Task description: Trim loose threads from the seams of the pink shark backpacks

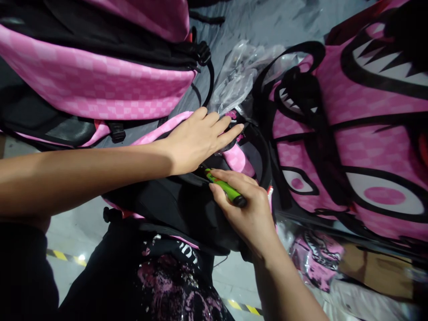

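My left hand [200, 140] lies flat, fingers together, on the top of a pink and black backpack [187, 209] in front of me. My right hand [247, 209] is closed around a green tool with a black end [227, 191], a lighter or small cutter. Its tip points at the backpack's black fabric just under my left palm. The backpack's lower part is hidden by my arms and my dark printed shirt.
A pink checkered backpack [100, 84] lies at the upper left. A pink backpack with a cartoon shark face [361, 133] fills the right. Crumpled clear plastic bags [237, 76] sit between them on a grey table surface [267, 22]. Yellow-black floor tape [67, 256] shows below.
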`<state>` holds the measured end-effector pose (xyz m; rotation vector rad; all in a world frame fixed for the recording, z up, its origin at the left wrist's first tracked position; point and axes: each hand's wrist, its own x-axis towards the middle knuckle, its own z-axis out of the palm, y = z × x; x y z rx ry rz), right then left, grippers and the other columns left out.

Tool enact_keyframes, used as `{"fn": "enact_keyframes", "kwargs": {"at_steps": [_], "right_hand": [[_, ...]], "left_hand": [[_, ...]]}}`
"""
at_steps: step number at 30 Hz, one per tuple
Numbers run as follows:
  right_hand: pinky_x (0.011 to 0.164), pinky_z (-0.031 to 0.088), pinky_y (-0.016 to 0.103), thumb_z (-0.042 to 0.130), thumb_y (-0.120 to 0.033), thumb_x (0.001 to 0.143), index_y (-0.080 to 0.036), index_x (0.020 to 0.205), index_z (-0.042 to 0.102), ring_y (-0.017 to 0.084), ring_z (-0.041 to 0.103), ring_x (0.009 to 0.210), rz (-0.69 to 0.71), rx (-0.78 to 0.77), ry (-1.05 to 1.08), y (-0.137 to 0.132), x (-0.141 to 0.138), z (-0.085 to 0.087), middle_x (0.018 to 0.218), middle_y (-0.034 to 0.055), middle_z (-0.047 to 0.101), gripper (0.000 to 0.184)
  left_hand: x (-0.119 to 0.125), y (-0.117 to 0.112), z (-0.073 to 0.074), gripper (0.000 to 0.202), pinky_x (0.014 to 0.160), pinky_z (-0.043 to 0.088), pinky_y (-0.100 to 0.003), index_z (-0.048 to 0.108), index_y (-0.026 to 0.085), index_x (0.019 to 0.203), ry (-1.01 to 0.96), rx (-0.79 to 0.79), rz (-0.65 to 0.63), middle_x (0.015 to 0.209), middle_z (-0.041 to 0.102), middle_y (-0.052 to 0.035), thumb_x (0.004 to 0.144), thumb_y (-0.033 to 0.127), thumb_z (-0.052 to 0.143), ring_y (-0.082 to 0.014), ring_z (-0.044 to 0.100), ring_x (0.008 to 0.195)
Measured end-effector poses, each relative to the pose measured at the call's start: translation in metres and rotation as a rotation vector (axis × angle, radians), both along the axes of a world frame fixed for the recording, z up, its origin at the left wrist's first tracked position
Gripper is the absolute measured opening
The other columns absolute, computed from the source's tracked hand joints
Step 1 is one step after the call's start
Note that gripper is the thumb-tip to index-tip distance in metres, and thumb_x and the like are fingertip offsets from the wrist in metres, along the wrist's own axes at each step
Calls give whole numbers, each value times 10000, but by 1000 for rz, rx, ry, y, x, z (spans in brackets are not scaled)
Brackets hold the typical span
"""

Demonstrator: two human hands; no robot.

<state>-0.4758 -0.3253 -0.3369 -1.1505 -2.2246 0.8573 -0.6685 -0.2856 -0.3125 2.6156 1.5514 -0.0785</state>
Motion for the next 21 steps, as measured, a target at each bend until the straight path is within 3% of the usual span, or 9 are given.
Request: {"fn": "enact_keyframes", "kwargs": {"at_steps": [4,11,21], "right_hand": [[961,536,468,685,-223,873,-251,1067,730,235,718,1005,-6,-16,4,-1,-2,-2,1082,39,772,202],[878,572,388,661,-201,876,-223,1021,740,214,727,934,2,-51,-1,2,-4,5,1026,43,781,167],[904,545,409,663,-220,870,-221,1023,739,219,716,952,-60,-47,27,-2,-11,2,1037,47,777,171]], "left_hand": [[-1,1,-5,858,1105,289,-519,170,251,1578,-72,-17,19,1574,359,-103,849,266,622,-401,390,1365],[-1,0,-2,871,1112,297,-508,132,217,1581,6,-14,7,1578,340,-115,854,270,609,-391,398,1366],[0,2,2,890,1117,274,-527,23,238,1592,45,-59,21,1586,329,-104,865,268,536,-406,346,1406]]}}
